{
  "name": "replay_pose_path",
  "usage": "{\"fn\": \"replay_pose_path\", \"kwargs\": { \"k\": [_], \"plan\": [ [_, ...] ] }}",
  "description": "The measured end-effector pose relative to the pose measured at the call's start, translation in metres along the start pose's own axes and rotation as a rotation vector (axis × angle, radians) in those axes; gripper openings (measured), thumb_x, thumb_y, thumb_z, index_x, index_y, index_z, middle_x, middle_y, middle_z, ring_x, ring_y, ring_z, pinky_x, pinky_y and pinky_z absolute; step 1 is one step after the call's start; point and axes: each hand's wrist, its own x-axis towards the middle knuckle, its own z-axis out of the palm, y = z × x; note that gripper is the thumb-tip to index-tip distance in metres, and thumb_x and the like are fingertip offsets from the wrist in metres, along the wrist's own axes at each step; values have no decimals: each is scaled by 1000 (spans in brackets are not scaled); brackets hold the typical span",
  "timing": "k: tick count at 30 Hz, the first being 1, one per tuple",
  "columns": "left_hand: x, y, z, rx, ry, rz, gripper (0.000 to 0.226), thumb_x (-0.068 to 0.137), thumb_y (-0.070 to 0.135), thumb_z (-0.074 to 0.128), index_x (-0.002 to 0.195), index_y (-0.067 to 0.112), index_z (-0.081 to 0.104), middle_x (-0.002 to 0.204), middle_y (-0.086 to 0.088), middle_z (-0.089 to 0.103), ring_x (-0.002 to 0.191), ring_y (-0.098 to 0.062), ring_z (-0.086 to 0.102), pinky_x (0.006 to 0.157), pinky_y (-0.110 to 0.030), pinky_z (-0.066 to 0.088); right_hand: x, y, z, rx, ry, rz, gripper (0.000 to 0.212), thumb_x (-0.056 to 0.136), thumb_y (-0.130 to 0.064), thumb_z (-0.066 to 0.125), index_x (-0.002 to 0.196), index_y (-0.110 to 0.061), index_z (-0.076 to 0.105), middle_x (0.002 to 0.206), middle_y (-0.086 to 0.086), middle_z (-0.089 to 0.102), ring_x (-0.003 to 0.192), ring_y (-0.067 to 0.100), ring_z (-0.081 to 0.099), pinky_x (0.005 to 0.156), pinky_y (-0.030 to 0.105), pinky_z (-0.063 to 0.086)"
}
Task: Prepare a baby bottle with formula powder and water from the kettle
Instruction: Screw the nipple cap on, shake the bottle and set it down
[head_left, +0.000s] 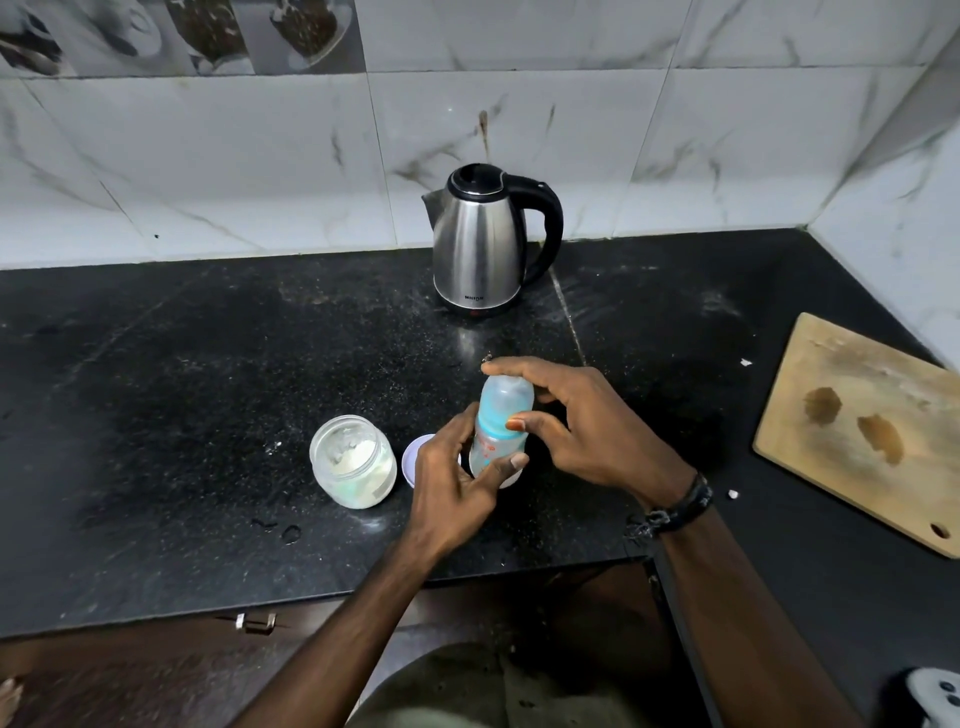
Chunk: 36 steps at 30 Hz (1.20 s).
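Bottle: baby bottle (501, 426) upright on worktop (208, 364), long axis vertical.
Left hand (457, 478): grasps its base.
Right hand (582, 426): grasps cap.

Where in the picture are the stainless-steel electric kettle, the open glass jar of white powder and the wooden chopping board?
steel kettle (478, 244): head view, on its metal body.
glass powder jar (354, 462): head view, on its open mouth.
wooden chopping board (862, 431): head view, on its top face.
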Motion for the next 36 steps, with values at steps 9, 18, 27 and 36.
{"fn": "replay_pose_path", "kwargs": {
  "k": [9,18,27,36],
  "plan": [
    [3,4,-3,5,-15,19,46,86,19,78,131,13,66,118,4,75,110,-12,71,92,-26,55,9,-12,-10,-42,-46,41,52,85,-12,66,131,-32,58,119,-10,70,107,8,67,95,40,54],
    [6,5,4,78,129,39,44,81,27,63,123,13,66,108,-1,75,98,-17,72,81,-44,58,10,-35,15,-250,154,126,57,81,-9,71,132,-30,56,105,0,72,97,25,65,85,32,45],
    [9,-6,0,263,182,105,48,74,15,67,120,0,68,113,-9,74,100,-28,68,85,-44,57,2,-29,44,-474,591,184,58,77,-63,73,109,-16,61,61,6,68,58,34,68,52,37,53],
    [6,-11,-7,180,56,39,42,82,31,69,119,10,67,106,2,74,97,-20,70,83,-48,57,0,-25,32,-320,384,234,49,82,-63,61,116,-27,55,94,-6,73,86,18,71,75,39,56]
  ]
}}
